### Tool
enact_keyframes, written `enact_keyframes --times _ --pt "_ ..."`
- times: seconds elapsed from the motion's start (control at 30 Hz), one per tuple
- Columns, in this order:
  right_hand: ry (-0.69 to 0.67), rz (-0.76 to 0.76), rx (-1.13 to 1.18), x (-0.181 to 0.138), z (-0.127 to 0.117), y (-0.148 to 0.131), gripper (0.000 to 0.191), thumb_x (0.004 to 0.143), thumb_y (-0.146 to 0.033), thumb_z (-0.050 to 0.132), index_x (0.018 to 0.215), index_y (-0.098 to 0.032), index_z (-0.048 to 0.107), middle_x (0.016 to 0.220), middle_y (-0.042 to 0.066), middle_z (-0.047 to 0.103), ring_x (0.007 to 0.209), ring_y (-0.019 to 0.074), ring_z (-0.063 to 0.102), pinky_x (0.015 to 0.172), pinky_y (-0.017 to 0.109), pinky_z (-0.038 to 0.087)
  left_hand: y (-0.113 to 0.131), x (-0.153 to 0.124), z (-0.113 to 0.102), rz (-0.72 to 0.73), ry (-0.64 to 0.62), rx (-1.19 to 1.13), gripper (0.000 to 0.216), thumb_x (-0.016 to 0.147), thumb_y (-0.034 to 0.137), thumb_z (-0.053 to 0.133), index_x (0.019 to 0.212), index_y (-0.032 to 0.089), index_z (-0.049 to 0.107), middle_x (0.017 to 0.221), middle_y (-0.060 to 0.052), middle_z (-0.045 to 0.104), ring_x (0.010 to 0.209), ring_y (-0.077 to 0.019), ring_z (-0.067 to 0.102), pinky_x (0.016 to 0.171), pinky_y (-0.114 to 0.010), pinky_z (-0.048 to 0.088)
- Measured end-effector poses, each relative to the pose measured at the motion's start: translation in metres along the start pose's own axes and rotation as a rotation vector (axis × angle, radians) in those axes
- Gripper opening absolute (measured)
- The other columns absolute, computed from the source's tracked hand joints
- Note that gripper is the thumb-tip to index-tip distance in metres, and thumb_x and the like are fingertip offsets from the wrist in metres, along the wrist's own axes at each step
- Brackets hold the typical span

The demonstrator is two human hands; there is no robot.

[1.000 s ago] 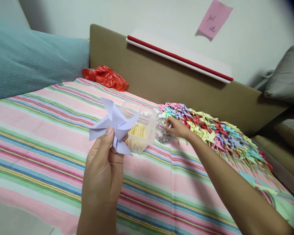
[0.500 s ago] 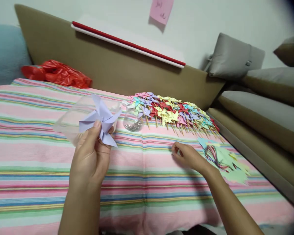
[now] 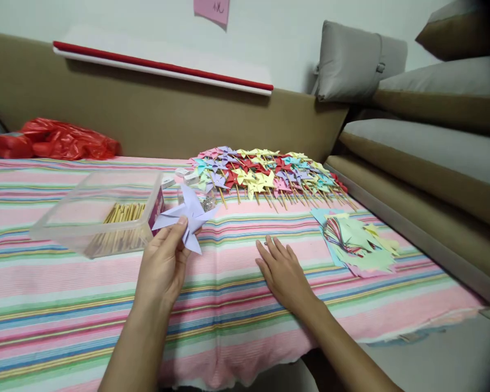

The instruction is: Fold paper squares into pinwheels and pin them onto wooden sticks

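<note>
My left hand pinches a lavender paper pinwheel between thumb and fingers, raised above the cloth; no stick shows on it. My right hand lies palm down with fingers stretched out over the striped cloth. A tiny dark speck, too small to name, shows at its fingertips. Behind the held pinwheel, partly hidden, is a clear container of small metal pieces. Left of it stands a clear plastic box with many wooden sticks inside.
Finished pinwheels on sticks lie heaped at the back. Cut paper sheets with a bundle of coloured strings rest at the right. A red plastic bag sits at the back left. Stacked cushions border the right side.
My right hand has gone from curled fingers to stretched out on the cloth. My left hand still holds the pinwheel, now lower in view. The camera view has turned, showing the stick box more plainly.
</note>
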State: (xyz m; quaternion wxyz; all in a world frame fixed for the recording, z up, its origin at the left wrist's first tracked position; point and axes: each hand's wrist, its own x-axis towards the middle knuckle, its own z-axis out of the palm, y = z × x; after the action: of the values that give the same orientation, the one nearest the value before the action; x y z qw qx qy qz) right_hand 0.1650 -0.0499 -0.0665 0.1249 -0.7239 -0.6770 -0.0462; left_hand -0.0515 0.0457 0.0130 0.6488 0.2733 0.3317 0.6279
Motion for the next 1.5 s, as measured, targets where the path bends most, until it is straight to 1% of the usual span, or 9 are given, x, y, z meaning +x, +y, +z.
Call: enact_keyframes --times 0.17,0.27,0.37,0.5,0.57,0.77,1.17,1.33,1.5 --pt "0.084 0.016 0.063 0.001 0.0 -0.004 0.042 0.102 -0.028 0.044 0.137 -0.01 0.059 0.145 0.019 0.058 0.138 0.0357 0.052 0.113 0.054 0.042 -0.011 -0.007 -0.002 0.045 -0.032 0.185 0.028 0.066 0.033 0.09 0.078 0.013 0.074 0.078 -0.002 0.072 0.071 -0.0115 0.064 0.065 -0.018 0.051" --pt "0.176 0.07 0.21 -0.001 -0.012 -0.006 0.032 0.099 -0.025 0.048 0.121 -0.015 0.069 0.127 0.016 0.072 0.119 0.0342 0.067 0.101 0.051 0.053 -0.013 -0.014 -0.003 0.141 -0.008 0.416 0.029 0.071 0.04 0.085 0.081 0.014 0.075 0.076 -0.002 0.071 0.069 -0.0135 0.06 0.059 -0.021 0.046" --pt "0.295 0.14 0.535 0.001 -0.029 -0.014 0.022 0.097 -0.025 0.054 0.105 -0.021 0.074 0.109 0.009 0.079 0.101 0.0285 0.074 0.091 0.045 0.058 -0.012 -0.022 0.0 0.192 0.004 0.615 0.031 0.075 0.045 0.081 0.082 0.015 0.076 0.071 -0.001 0.07 0.066 -0.0143 0.058 0.056 -0.022 0.041" --pt "0.307 0.173 1.103 0.002 -0.051 -0.035 0.012 0.092 -0.032 0.066 0.098 -0.024 0.073 0.098 0.003 0.079 0.094 0.0217 0.075 0.086 0.036 0.061 -0.017 -0.031 0.007 0.202 -0.081 0.71 0.027 0.078 0.042 0.079 0.078 0.016 0.074 0.07 -0.002 0.07 0.065 -0.0146 0.058 0.058 -0.023 0.042" --pt "0.322 0.136 1.198 0.001 -0.059 -0.045 0.008 0.091 -0.03 0.07 0.095 -0.024 0.073 0.095 0.002 0.079 0.092 0.0207 0.075 0.084 0.035 0.06 -0.022 -0.036 0.01 0.205 -0.135 0.721 0.026 0.08 0.04 0.078 0.071 0.016 0.07 0.066 0.0 0.067 0.062 -0.0137 0.056 0.057 -0.023 0.042" --pt "0.488 -0.011 0.938 0.0 -0.074 -0.053 0.01 0.087 -0.017 0.073 0.088 -0.027 0.075 0.085 -0.001 0.075 0.084 0.0181 0.068 0.076 0.033 0.055 -0.034 -0.049 0.022 0.202 -0.247 0.734 0.033 0.084 0.038 0.074 0.064 0.017 0.059 0.06 0.003 0.055 0.059 -0.011 0.051 0.054 -0.022 0.041" --pt "0.5 -0.112 0.776 0.0 -0.077 -0.047 0.014 0.093 -0.014 0.065 0.093 -0.027 0.07 0.086 0.0 0.07 0.086 0.0182 0.062 0.077 0.035 0.051 -0.039 -0.054 0.025 0.163 -0.299 0.583 0.032 0.084 0.036 0.076 0.066 0.019 0.056 0.06 0.004 0.051 0.058 -0.0099 0.05 0.053 -0.021 0.044" --pt "0.524 -0.081 0.787 0.001 -0.076 -0.045 0.015 0.089 -0.013 0.069 0.092 -0.028 0.074 0.089 0.001 0.053 0.082 0.0161 0.058 0.073 0.032 0.052 -0.037 -0.056 0.024 0.197 -0.34 0.595 0.023 0.086 0.034 0.074 0.072 0.019 0.065 0.063 0.002 0.059 0.059 -0.0115 0.055 0.054 -0.022 0.046" --pt "0.523 -0.05 0.776 0.002 -0.077 -0.043 0.013 0.087 -0.014 0.073 0.089 -0.027 0.076 0.09 0.001 0.051 0.085 0.016 0.056 0.073 0.031 0.051 -0.039 -0.054 0.021 0.231 -0.385 0.597 0.013 0.088 0.032 0.073 0.084 0.02 0.073 0.074 0.001 0.064 0.068 -0.0116 0.062 0.061 -0.021 0.05"
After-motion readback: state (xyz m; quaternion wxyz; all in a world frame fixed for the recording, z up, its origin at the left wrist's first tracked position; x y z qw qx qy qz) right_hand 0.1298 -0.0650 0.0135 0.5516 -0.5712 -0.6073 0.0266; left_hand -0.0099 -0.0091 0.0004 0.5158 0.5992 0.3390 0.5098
